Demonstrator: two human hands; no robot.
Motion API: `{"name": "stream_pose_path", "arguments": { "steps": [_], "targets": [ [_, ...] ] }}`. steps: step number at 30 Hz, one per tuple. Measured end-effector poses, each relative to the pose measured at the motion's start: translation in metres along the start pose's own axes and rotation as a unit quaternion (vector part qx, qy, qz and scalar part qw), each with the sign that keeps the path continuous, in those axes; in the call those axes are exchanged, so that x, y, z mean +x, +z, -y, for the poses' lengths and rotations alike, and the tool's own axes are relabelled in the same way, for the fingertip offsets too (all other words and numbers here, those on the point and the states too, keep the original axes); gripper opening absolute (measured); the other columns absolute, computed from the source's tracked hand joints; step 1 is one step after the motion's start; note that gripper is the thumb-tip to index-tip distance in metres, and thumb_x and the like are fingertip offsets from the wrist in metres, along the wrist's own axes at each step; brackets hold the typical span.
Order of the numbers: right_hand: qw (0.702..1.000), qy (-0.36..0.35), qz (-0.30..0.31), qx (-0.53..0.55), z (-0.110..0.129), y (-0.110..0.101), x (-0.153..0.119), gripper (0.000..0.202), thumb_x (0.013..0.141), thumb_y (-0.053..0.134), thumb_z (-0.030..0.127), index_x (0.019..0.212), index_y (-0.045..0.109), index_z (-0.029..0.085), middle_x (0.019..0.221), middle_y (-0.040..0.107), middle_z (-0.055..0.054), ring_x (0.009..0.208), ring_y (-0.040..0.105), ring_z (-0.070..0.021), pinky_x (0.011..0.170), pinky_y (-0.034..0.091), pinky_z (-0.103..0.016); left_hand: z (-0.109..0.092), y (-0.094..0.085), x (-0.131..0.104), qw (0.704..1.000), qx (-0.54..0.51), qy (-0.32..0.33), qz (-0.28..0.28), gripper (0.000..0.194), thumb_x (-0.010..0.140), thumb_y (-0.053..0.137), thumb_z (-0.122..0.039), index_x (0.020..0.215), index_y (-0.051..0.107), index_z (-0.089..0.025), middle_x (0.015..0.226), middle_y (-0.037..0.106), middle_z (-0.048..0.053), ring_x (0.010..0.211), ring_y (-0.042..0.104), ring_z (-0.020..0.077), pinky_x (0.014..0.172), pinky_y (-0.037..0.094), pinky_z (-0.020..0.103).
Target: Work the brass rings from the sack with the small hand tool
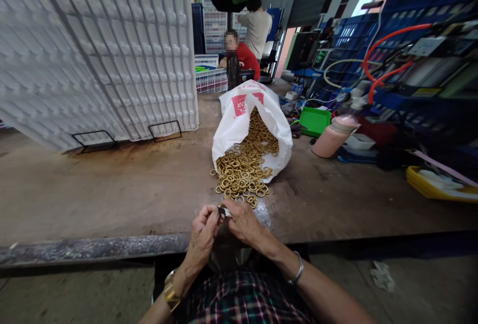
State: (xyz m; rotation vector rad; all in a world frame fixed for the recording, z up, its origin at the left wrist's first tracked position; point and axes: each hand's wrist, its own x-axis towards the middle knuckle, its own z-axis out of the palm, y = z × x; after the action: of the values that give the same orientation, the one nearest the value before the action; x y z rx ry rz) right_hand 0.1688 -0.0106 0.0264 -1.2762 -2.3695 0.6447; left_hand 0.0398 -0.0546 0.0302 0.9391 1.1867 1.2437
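Note:
My left hand and my right hand meet at the table's front edge, both closed in a pinch. Between their fingertips is a small black-and-white piece, whose kind I cannot make out. A bit of a gold-coloured ring shows at the left fingertips, mostly hidden by the fingers. Just beyond my hands lies a heap of gold-coloured metal rings. They spill from the mouth of a white plastic bag with red print, lying on its side.
White ribbed trays stand upright at left in black wire holders. A pink bottle, green tray and yellow tray sit on the worktable at right. Two people are at the back by crates.

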Motion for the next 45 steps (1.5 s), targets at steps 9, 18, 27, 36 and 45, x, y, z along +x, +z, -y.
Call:
{"name": "stream_pose_path", "arguments": {
  "steps": [9,18,27,36,45],
  "targets": [
    [0.997,0.019,0.019,-0.067,0.004,0.004,0.002,0.019,0.079,0.043,0.009,0.090,0.055,0.018,0.083,0.065,-0.004,0.077,0.058,-0.0136,0.063,0.031,-0.022,-0.003,-0.002,-0.005,0.997,0.062,0.048,-0.025,0.037,0.077,0.052,-0.052,0.067,0.048,-0.017,0.058,0.042,-0.004,0.050,0.032,0.0088,0.047,0.027,0.022],
    [0.981,0.065,0.100,-0.155,0.007,0.000,0.012,0.020,0.078,0.042,0.011,0.091,0.057,0.016,0.082,0.067,-0.008,0.075,0.060,-0.0168,0.060,0.032,-0.024,0.004,-0.016,-0.018,0.995,0.082,0.058,0.024,0.033,0.081,0.051,-0.046,0.067,0.047,-0.017,0.059,0.041,-0.004,0.050,0.034,0.0079,0.048,0.028,0.021],
    [0.965,0.020,0.010,-0.261,0.006,0.001,0.079,0.027,0.082,0.037,0.010,0.104,0.051,0.018,0.101,0.060,-0.009,0.080,0.061,-0.0199,0.065,0.042,-0.028,0.000,-0.031,-0.022,0.980,-0.170,-0.099,0.012,0.032,0.074,0.061,-0.045,0.076,0.051,-0.015,0.065,0.054,0.000,0.045,0.034,0.0049,0.038,0.019,0.017],
    [0.945,0.019,0.051,-0.323,0.010,0.021,0.137,0.027,0.084,0.035,0.006,0.097,0.059,0.007,0.089,0.062,-0.016,0.082,0.062,-0.0212,0.064,0.047,-0.028,0.005,-0.049,-0.014,0.930,-0.335,-0.151,-0.026,0.031,0.062,0.073,-0.030,0.086,0.058,-0.016,0.072,0.058,0.001,0.054,0.047,0.0075,0.040,0.028,0.016],
    [0.943,0.023,0.075,-0.322,0.006,0.023,0.143,0.023,0.086,0.038,0.010,0.097,0.057,0.007,0.091,0.062,-0.018,0.085,0.061,-0.0188,0.068,0.047,-0.026,0.017,-0.054,-0.004,0.901,-0.387,-0.193,-0.045,0.032,0.060,0.077,-0.029,0.054,0.050,-0.013,0.071,0.061,0.005,0.062,0.056,0.0123,0.043,0.034,0.018]
  ]
}}
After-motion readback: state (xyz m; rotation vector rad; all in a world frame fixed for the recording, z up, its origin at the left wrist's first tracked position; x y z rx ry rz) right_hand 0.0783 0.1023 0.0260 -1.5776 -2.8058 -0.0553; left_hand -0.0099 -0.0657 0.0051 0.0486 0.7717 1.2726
